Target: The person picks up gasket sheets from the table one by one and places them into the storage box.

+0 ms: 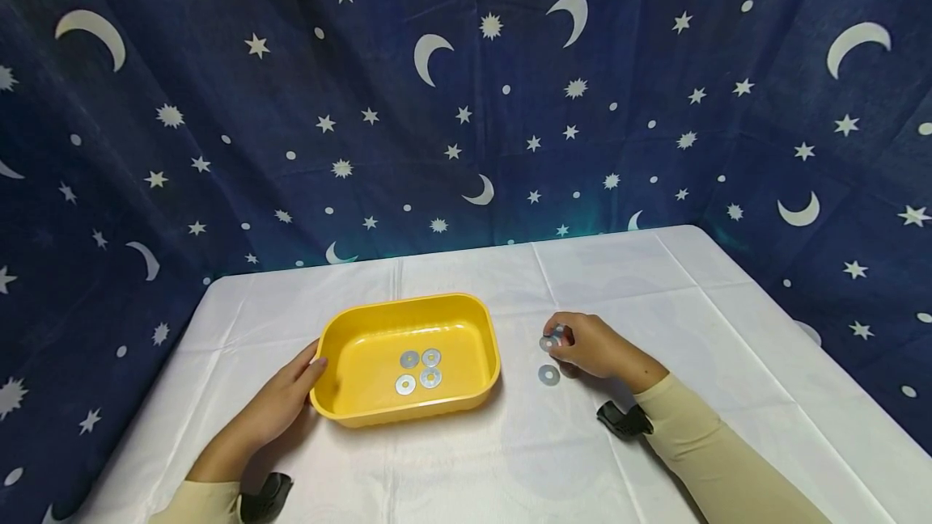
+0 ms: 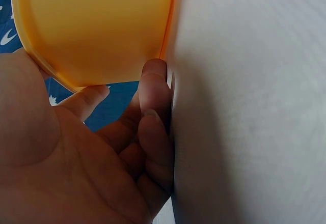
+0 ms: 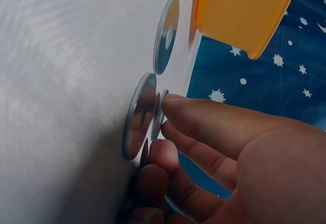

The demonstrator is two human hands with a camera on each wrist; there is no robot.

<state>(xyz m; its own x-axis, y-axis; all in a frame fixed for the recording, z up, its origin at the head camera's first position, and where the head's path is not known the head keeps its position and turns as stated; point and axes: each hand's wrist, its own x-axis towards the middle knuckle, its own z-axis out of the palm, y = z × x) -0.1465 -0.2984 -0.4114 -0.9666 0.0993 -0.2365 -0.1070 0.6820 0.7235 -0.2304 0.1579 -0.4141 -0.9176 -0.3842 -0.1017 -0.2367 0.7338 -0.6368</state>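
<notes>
A yellow plastic tray (image 1: 342, 382) stands on the table, with several flat metal washers (image 1: 405, 384) lying on its floor. At the tray's left end my left hand (image 1: 287, 395) holds it, thumb over the rim and fingers against the outer wall. To the right of the tray, my right hand (image 1: 593, 344) has thumb and fingertips at a washer (image 3: 159, 114), which it appears to pinch at the edge. Close by on the cloth lie another washer (image 3: 139, 117) and a nearer one (image 1: 549, 375). The fingers partly hide the washers under them.
A white cloth (image 1: 466, 467) with fold lines covers the table. Behind and at the sides hangs a dark blue curtain (image 1: 393, 144) with moons and stars. A black band (image 1: 624, 420) is on the right wrist, another black band (image 1: 265, 498) on the left.
</notes>
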